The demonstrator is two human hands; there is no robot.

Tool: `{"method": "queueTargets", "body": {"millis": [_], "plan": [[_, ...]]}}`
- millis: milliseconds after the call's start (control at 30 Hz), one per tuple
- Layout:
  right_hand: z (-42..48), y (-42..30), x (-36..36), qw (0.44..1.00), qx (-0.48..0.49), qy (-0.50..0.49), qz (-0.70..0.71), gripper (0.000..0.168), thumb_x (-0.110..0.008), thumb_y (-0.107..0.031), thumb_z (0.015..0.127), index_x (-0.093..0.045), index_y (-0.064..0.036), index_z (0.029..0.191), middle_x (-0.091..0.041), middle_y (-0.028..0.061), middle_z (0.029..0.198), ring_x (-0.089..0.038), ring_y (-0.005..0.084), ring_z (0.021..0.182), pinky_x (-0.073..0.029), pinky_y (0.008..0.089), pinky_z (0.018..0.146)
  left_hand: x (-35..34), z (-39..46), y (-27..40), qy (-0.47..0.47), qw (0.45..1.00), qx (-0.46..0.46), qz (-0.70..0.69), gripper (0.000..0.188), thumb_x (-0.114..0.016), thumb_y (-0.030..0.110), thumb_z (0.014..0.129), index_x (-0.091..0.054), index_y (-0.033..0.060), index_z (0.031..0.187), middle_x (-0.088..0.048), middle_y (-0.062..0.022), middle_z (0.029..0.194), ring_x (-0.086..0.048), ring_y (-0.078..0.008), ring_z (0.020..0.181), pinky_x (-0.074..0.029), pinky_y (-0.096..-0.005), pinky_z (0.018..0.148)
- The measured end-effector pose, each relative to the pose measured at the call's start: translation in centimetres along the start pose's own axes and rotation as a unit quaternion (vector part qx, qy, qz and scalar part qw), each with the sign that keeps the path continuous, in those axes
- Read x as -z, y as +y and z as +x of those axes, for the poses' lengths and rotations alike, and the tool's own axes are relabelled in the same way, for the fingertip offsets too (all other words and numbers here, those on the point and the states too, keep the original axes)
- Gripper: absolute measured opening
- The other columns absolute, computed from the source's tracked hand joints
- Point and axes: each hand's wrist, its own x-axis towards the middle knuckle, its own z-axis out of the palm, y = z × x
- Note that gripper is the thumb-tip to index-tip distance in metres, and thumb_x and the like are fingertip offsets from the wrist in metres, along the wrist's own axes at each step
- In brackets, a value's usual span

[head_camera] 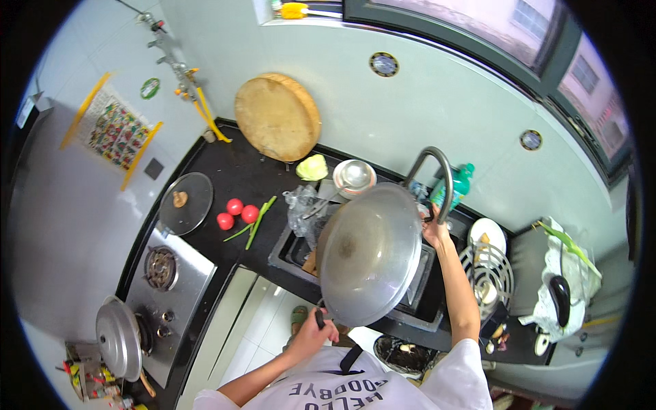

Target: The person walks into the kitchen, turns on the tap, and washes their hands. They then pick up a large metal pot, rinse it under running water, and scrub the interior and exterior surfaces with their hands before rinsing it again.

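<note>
A large round metal wok or pan (371,253) is held tilted over the black sink (294,264), with a curved metal surface facing the camera. My left hand (313,333) grips its black handle at the near edge. At the far right edge, by the curved faucet (445,177), my right hand (434,229) is at the pan's other dark handle; the fingers are partly hidden. Behind the pan stands a bowl (341,177) with a metal ladle (354,174) in it. A crumpled clear plastic bag (302,210) lies at the sink's left edge.
Several tomatoes (249,213), green stalks (256,225), a cabbage piece (312,167) and a glass lid (187,205) lie on the counter. A round chopping board (277,118) leans on the wall. Left is a gas stove (179,292) with a lidded pot (117,338); right, an eggplant (559,301).
</note>
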Motion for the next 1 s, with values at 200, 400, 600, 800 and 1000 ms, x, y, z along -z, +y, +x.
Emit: {"method": "queueTargets", "body": {"millis": [200, 400, 600, 800, 1000], "plan": [[-2.5, -3.2, 0.4, 0.965, -0.080, 0.140, -0.206, 0.034, -0.055, -0.050, 0.080, -0.054, -0.016, 0.079, -0.049, 0.0007, 0.071, -0.043, 0.0123, 0.064, -0.039, 0.0254, 0.056, -1.4, 0.6, -2.7, -0.014, 0.972, 0.157, -0.174, 0.010, -0.047, 0.014, 0.088, -0.043, 0.0051, 0.091, -0.048, -0.0019, 0.064, -0.059, -0.0175, 0.071, -0.043, -0.0268, 0.066], [-2.4, -3.1, 2.9, 0.929, -0.102, 0.164, -0.316, 0.038, -0.044, -0.051, 0.086, -0.053, -0.015, 0.079, -0.050, 0.0000, 0.068, -0.046, 0.0134, 0.061, -0.040, 0.0272, 0.057, -1.6, 2.3, -7.3, -0.031, 0.941, 0.199, -0.273, 0.009, -0.046, 0.013, 0.088, -0.040, 0.0064, 0.085, -0.045, -0.0015, 0.060, -0.058, -0.0197, 0.068, -0.048, -0.0356, 0.073], [-0.5, -1.7, 3.4, 0.908, -0.143, 0.210, -0.335, 0.036, -0.049, -0.051, 0.083, -0.054, -0.016, 0.075, -0.048, -0.0004, 0.064, -0.045, 0.0102, 0.055, -0.038, 0.0256, 0.047, -1.7, 3.1, -8.0, 0.009, 0.938, 0.201, -0.283, 0.014, -0.046, 0.016, 0.090, -0.039, 0.0081, 0.081, -0.039, 0.0009, 0.056, -0.054, -0.0164, 0.059, -0.050, -0.0396, 0.077], [3.4, -2.1, 4.1, 0.712, 0.052, 0.212, -0.668, 0.042, -0.052, -0.048, 0.079, -0.060, -0.007, 0.082, -0.060, 0.0102, 0.068, -0.057, 0.0259, 0.059, -0.045, 0.0392, 0.055, -1.5, 3.2, -7.8, 0.035, 0.933, 0.205, -0.295, 0.011, -0.045, 0.013, 0.089, -0.038, 0.0079, 0.082, -0.037, 0.0013, 0.054, -0.050, -0.0149, 0.056, -0.051, -0.0415, 0.078], [11.5, -6.0, 2.3, 0.659, 0.230, 0.203, -0.686, 0.035, -0.067, -0.036, 0.065, -0.065, -0.002, 0.074, -0.062, 0.0216, 0.076, -0.061, 0.0378, 0.076, -0.048, 0.0448, 0.069, -2.1, 3.8, -7.6, 0.015, 0.936, 0.222, -0.273, 0.008, -0.043, 0.009, 0.089, -0.039, 0.0071, 0.083, -0.034, 0.0013, 0.053, -0.048, -0.0151, 0.052, -0.051, -0.0417, 0.076]]}}
